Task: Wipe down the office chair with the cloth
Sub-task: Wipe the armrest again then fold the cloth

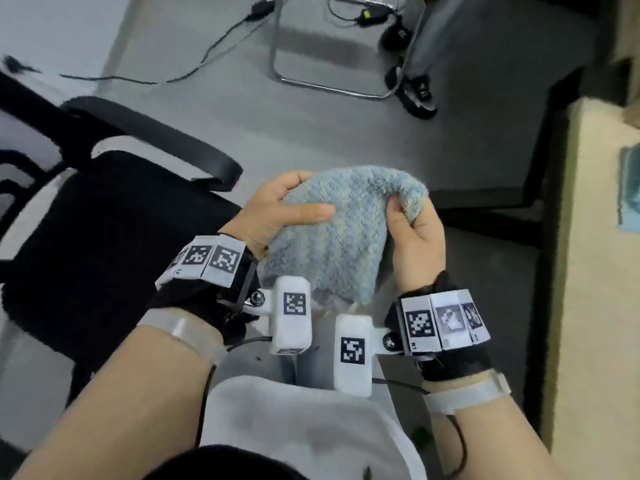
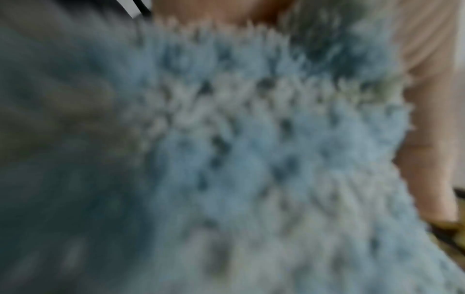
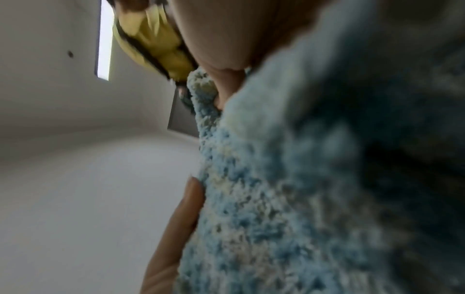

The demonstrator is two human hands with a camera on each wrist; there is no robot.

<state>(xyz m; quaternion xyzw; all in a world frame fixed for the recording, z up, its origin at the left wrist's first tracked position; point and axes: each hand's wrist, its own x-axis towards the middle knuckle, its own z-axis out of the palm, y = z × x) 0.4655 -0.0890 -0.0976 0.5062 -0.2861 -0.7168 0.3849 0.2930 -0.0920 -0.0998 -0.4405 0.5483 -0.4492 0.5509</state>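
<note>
Currently both hands, left hand [image 1: 277,209] and right hand [image 1: 414,233], are gripping the fluffy pale-blue cloth [image 1: 343,230] in mid-air beside the black office chair [image 1: 104,244]; its loose hanging end risks snagging the armrest.

Two hands, the left hand [image 1: 277,209] and the right hand [image 1: 415,237], share one blue cloth [image 1: 332,237], beside one black office chair [image 1: 104,237], with two dark shoes [image 1: 415,95] farther off on the floor [image 1: 277,133].

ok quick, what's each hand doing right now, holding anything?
Left hand: holding the blue cloth, thumb across its front.
Right hand: pinching the cloth's upper right edge.
</note>
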